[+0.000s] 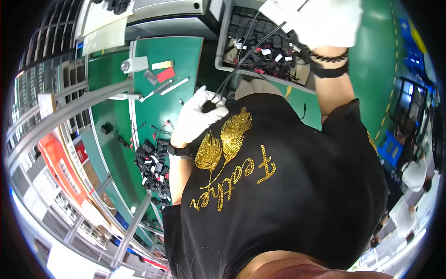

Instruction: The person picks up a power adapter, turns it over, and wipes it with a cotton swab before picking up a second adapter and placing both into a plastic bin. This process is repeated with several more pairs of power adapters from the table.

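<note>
My left hand (200,114), in a white glove, is closed in a pinch just left of the black shirt front. Thin black cables (238,65) run from its fingers up and to the right, toward my other hand. My right hand (327,21), gloved in white too, is raised at the top edge over the right side of a grey bin (260,73). Glare washes out its fingers, but the black cable's upper end reaches it. Inside the bin lie rows of black adapters (265,37) with white tags and red-tipped leads.
On the green bench (153,49) lie a red card (166,74), a pen-like tool (174,86) and a small grey device (134,64). A heap of black cabled adapters (153,162) sits at the left. Metal rails (69,109) border the bench; people work at the far right.
</note>
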Motion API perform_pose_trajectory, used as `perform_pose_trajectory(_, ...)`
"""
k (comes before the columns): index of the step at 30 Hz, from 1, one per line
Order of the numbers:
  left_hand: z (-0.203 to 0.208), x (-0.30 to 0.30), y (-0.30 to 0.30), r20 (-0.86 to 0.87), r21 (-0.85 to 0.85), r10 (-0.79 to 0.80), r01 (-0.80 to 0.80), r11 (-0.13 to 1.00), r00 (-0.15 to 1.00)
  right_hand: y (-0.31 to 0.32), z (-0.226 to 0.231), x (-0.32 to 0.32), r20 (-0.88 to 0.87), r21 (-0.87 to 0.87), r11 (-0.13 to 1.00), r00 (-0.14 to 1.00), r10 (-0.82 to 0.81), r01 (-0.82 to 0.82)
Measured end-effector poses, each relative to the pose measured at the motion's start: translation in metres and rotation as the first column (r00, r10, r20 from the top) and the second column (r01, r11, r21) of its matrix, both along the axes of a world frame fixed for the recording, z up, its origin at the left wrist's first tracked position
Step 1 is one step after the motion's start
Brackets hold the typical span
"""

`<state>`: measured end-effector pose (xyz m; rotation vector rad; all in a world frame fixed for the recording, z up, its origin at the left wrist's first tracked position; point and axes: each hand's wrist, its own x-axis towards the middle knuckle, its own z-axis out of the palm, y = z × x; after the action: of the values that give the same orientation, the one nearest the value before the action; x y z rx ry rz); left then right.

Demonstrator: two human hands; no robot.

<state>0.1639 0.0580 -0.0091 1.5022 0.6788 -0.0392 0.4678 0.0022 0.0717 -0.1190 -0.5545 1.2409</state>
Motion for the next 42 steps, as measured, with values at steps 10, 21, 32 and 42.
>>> perform_pose_trajectory(10, 0.004, 0.094, 0.030, 0.123, 0.188, 0.169, -0.190, 0.964, 0.978, -0.087, 0.018, 0.048, 0.341, -0.102, 0.861, 0.831, -0.440, 0.498)
perform_pose_trajectory(21, -0.023, 0.204, -0.010, 0.453, 0.475, -0.549, 0.331, 0.815, 0.702, -0.232, 0.040, 0.010, 0.786, -0.143, 0.002, 0.115, -0.607, 0.990)
perform_pose_trajectory(32, -0.203, 0.223, -0.008, -0.232, 0.447, -0.641, 0.666, 0.597, 0.731, -0.197, -0.239, 0.060, 0.773, -0.634, -0.322, 0.589, -0.236, 0.703)
perform_pose_trajectory(42, -0.294, 0.187, 0.010, -0.295, 0.475, -0.380, 0.480, 0.738, 0.877, -0.087, -0.423, 0.056, 0.693, -0.214, -0.515, 0.501, 0.519, 0.830)
